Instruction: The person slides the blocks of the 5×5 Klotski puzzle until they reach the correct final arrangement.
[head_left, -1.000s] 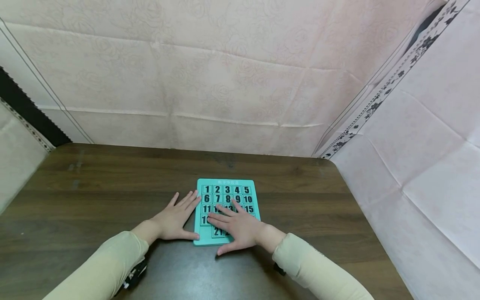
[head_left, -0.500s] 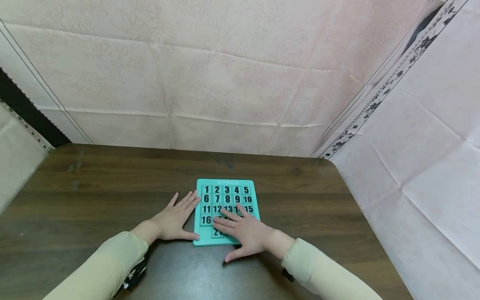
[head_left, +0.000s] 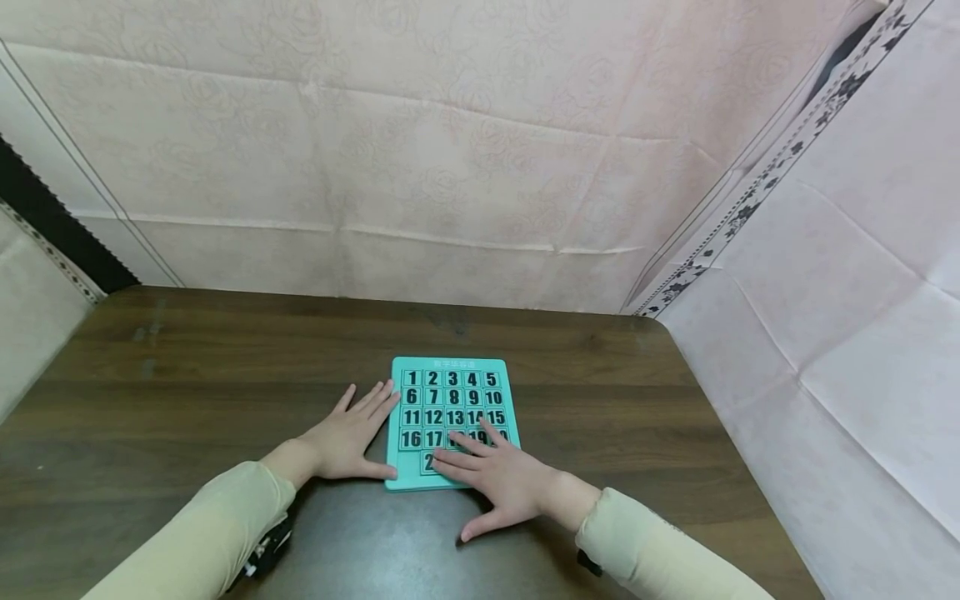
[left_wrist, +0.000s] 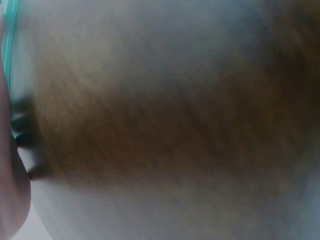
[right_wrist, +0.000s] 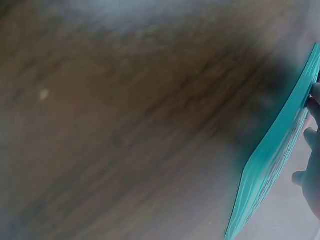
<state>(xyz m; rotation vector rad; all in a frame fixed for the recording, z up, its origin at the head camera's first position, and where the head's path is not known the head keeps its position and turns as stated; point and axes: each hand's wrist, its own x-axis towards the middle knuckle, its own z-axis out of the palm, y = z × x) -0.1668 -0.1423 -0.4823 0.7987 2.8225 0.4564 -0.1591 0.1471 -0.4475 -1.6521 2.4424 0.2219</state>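
Note:
A turquoise sliding number puzzle (head_left: 455, 417) lies flat on the wooden table, its black numbers running in rows from 1 at the far left. In the bottom row the leftmost slot is bare turquoise, and a tile starting with 2 shows beside it. My left hand (head_left: 341, 440) is spread along the puzzle's left edge, fingertips and thumb touching the frame (left_wrist: 7, 50). My right hand (head_left: 506, 479) lies over the lower right tiles with fingers extended, hiding most of the bottom row; its thumb is off the near edge. In the right wrist view the puzzle's side (right_wrist: 272, 150) shows beneath the fingers.
The brown wooden table (head_left: 225, 358) surrounds the puzzle. Pale patterned cloth (head_left: 450, 167) hangs behind its far edge, and white cloth (head_left: 847, 333) stands along the right side. A black strip (head_left: 60, 217) runs at the far left.
My right hand has slid right and toward the near edge, uncovering numbers such as 12, 13, 16 and 17. My left hand stays at the puzzle's left edge.

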